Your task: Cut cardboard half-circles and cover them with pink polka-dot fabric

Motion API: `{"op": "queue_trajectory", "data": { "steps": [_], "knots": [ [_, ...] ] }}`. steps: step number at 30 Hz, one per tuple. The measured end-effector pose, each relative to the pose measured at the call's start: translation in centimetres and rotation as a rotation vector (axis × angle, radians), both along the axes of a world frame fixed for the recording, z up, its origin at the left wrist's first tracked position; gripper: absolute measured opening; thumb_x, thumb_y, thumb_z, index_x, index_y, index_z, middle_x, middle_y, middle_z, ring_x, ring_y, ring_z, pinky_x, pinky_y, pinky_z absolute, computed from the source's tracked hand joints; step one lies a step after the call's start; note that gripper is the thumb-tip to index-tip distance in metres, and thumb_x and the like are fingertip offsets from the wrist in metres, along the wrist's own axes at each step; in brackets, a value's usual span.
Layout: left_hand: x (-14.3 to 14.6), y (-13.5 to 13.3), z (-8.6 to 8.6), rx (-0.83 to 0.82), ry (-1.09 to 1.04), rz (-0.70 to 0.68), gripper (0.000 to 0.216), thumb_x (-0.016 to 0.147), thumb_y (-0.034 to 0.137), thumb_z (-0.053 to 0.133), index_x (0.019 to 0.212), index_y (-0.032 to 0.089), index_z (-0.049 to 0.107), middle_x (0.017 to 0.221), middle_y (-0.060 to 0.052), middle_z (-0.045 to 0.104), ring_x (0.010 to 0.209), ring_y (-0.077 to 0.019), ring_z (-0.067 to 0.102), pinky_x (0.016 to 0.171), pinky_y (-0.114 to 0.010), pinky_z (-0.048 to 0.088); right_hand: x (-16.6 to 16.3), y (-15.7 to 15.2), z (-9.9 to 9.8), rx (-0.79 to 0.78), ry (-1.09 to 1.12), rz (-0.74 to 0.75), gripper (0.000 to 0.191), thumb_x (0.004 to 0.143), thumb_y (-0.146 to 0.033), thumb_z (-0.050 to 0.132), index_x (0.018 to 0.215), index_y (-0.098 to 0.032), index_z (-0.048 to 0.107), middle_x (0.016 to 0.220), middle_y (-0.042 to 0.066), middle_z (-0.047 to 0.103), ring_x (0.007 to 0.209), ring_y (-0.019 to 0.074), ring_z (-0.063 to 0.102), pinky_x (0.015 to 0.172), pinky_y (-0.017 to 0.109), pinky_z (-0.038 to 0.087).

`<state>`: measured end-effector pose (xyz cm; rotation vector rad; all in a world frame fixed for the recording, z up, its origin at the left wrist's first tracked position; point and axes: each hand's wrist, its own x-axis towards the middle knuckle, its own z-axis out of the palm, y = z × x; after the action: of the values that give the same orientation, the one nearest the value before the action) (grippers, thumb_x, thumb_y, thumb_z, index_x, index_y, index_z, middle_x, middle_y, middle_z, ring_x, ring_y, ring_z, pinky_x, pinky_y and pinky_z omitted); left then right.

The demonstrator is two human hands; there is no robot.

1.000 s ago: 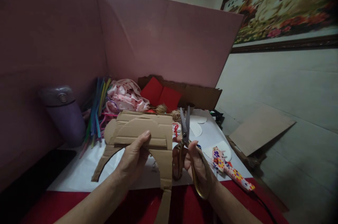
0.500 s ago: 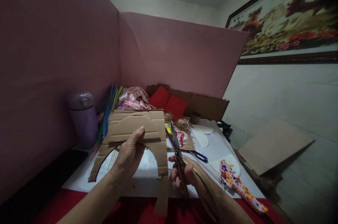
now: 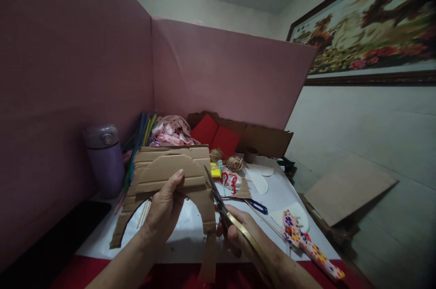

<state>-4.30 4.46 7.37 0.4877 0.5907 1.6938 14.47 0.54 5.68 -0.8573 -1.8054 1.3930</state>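
Observation:
A brown piece of corrugated cardboard [image 3: 190, 166] with an arched cut-out along its lower side is held up over the table. My left hand [image 3: 165, 207] grips it at the top of the arch, thumb in front. A curved line runs across its upper part, and a narrow strip hangs from its lower right leg. My right hand [image 3: 243, 232] is closed round the handles of large scissors [image 3: 221, 205]. Their blades lie at the right edge of the cardboard; whether they are biting into it I cannot tell.
A purple bottle [image 3: 104, 166] stands at the left. Twine balls [image 3: 234, 163], red paper [image 3: 226, 141] and pink cloth [image 3: 172, 130] lie at the back. On the right are white cut-outs [image 3: 259, 182], a blue-handled cutter [image 3: 258, 207] and a flower-patterned object [image 3: 308, 246].
The scissors have moved left to the cardboard's right edge, and their blades have come closer together. My left hand still holds the cardboard. The view has shifted slightly.

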Motion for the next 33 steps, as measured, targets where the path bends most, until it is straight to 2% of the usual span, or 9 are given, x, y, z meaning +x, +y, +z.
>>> {"op": "queue_trajectory", "data": {
  "steps": [4, 8, 12, 17, 21, 27, 30, 33],
  "knots": [
    [0.1, -0.1, -0.1, -0.029, 0.008, 0.005, 0.011, 0.078, 0.009, 0.062, 0.084, 0.01, 0.071, 0.077, -0.005, 0.075, 0.067, -0.0142, 0.067, 0.057, -0.021, 0.055, -0.1, 0.0, -0.1, 0.023, 0.003, -0.026, 0.071, 0.066, -0.081, 0.049, 0.088, -0.014, 0.053, 0.067, -0.001, 0.042, 0.056, 0.0093, 0.034, 0.045, 0.02, 0.029],
    [0.2, -0.1, -0.3, -0.071, 0.011, 0.035, 0.01, 0.078, 0.007, 0.061, 0.08, 0.01, 0.071, 0.073, -0.004, 0.074, 0.064, -0.0125, 0.066, 0.055, -0.019, 0.054, -0.2, 0.2, -2.0, -0.059, 0.062, -0.075, 0.067, 0.067, -0.081, 0.047, 0.079, -0.016, 0.05, 0.06, -0.005, 0.035, 0.048, 0.007, 0.031, 0.041, 0.019, 0.027],
    [0.2, 0.0, -0.3, -0.102, 0.009, 0.068, 0.008, 0.075, 0.008, 0.064, 0.08, 0.011, 0.07, 0.073, -0.002, 0.074, 0.062, -0.0107, 0.065, 0.051, -0.017, 0.052, -0.6, 0.4, -3.4, -0.129, 0.138, -0.083, 0.063, 0.067, -0.078, 0.053, 0.078, -0.016, 0.05, 0.057, -0.007, 0.031, 0.046, 0.0054, 0.023, 0.039, 0.018, 0.021],
    [0.1, 0.0, -0.1, -0.114, 0.022, 0.058, 0.008, 0.075, 0.007, 0.065, 0.078, 0.011, 0.071, 0.07, -0.002, 0.073, 0.058, -0.0097, 0.063, 0.046, -0.016, 0.049, -1.1, 0.2, -3.0, -0.026, 0.112, -0.186, 0.068, 0.064, -0.078, 0.056, 0.083, -0.012, 0.059, 0.063, -0.002, 0.042, 0.053, 0.0082, 0.032, 0.043, 0.019, 0.028],
    [0.0, 0.0, -0.2, -0.116, 0.039, 0.044, 0.01, 0.073, 0.011, 0.068, 0.082, 0.012, 0.072, 0.076, -0.001, 0.075, 0.066, -0.0107, 0.066, 0.056, -0.017, 0.053, -1.3, 0.0, -2.9, -0.047, 0.089, -0.235, 0.067, 0.064, -0.075, 0.059, 0.088, -0.013, 0.061, 0.057, -0.004, 0.041, 0.049, 0.0082, 0.032, 0.04, 0.019, 0.027],
    [0.1, 0.1, -0.4, -0.091, 0.044, 0.032, 0.012, 0.072, 0.013, 0.07, 0.083, 0.012, 0.072, 0.078, -0.002, 0.075, 0.068, -0.0116, 0.067, 0.059, -0.018, 0.053, -1.7, -0.5, -3.0, -0.007, 0.075, -0.295, 0.06, 0.067, -0.072, 0.06, 0.081, -0.013, 0.061, 0.053, -0.005, 0.039, 0.044, 0.0061, 0.027, 0.037, 0.019, 0.022],
    [0.1, 0.1, -0.4, -0.078, 0.046, 0.026, 0.012, 0.073, 0.013, 0.068, 0.084, 0.012, 0.072, 0.08, -0.004, 0.075, 0.07, -0.0128, 0.067, 0.063, -0.02, 0.055, -1.5, -0.4, -2.9, -0.042, 0.034, -0.274, 0.065, 0.063, -0.076, 0.058, 0.084, -0.015, 0.059, 0.051, -0.007, 0.036, 0.04, 0.0056, 0.028, 0.036, 0.018, 0.024],
    [0.3, 0.0, -0.5, -0.08, 0.047, -0.007, 0.009, 0.074, 0.01, 0.066, 0.082, 0.011, 0.072, 0.076, -0.004, 0.075, 0.068, -0.0131, 0.067, 0.061, -0.021, 0.055, -1.3, -0.2, -2.7, -0.067, 0.027, -0.232, 0.071, 0.062, -0.082, 0.051, 0.087, -0.015, 0.056, 0.055, -0.006, 0.041, 0.042, 0.0067, 0.034, 0.038, 0.018, 0.028]
  ]
}}
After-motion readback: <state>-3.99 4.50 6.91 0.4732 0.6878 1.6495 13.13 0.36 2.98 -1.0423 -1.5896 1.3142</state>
